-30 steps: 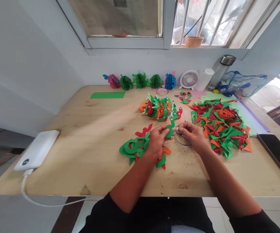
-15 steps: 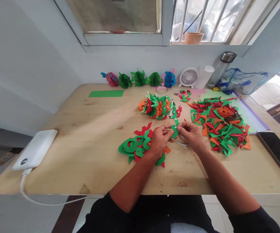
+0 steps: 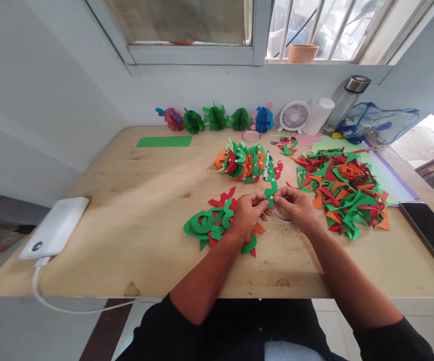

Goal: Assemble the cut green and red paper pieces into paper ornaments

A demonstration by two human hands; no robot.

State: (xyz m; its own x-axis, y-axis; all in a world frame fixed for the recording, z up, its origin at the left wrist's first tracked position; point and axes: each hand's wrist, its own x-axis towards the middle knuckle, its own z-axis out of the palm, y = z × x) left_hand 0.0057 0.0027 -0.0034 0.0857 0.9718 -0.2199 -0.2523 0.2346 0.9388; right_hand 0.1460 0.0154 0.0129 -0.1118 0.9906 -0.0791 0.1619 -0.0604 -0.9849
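Observation:
Between my hands is a green paper cutout point(image 3: 271, 190), with a small white patch near my fingertips. My left hand point(image 3: 250, 210) pinches its left side, and my right hand point(image 3: 295, 204) pinches its right side. Just left of my left hand lies a loose pile of green, red and orange paper cutouts point(image 3: 205, 223). Partly under my right hand, a tape roll or ring point(image 3: 282, 218) rests on the table. Beyond my hands stands a bunch of layered paper pieces point(image 3: 241, 163) with small white patches, beside a pen point(image 3: 267, 164).
A heap of paper scraps point(image 3: 346, 188) spreads to the right, near a black phone point(image 3: 431, 233). Folded paper figures point(image 3: 215, 119), a small fan point(image 3: 294, 117) and a glass bottle point(image 3: 346, 103) line the wall. A white power bank point(image 3: 56, 225) with a cable sits at the left edge.
The green cutout has turned slightly between my fingers, and more of its upper part shows. Both hands keep their pinch in nearly the same place. The view has shifted a little.

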